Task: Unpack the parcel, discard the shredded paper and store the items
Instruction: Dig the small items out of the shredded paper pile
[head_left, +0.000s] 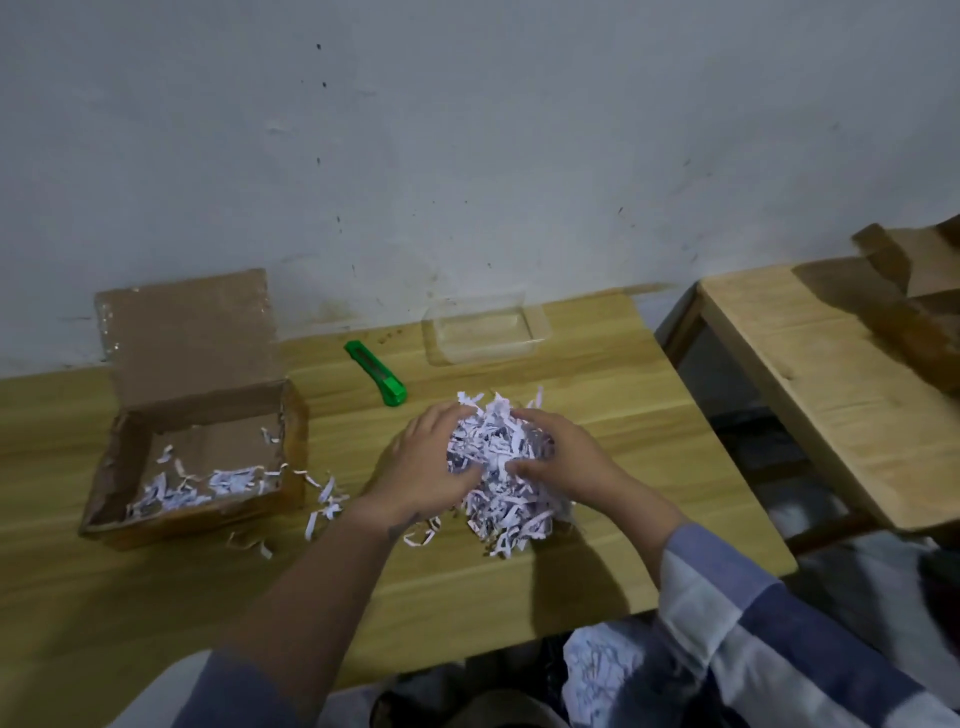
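Sleeves in blue-and-white check sit lowest in view, with what looks like more shredded scrap below the table edge, maybe a bin, can't tell. Both hands cup a mound of shredded paper on the wooden table: left hand curled round its left side, right hand round the right, fingers half closed and pressing into the strips. To do this well, squeeze the pile tight from both sides and scoop under it so loose ends don't trail off, then carry low. Paper is thin white-lilac strips, crinkled, springy, sheds easily. Parcel box stands open well left, a few strips left inside, stray strips beside it. Green utility knife and clear plastic tub sit behind, untouched.
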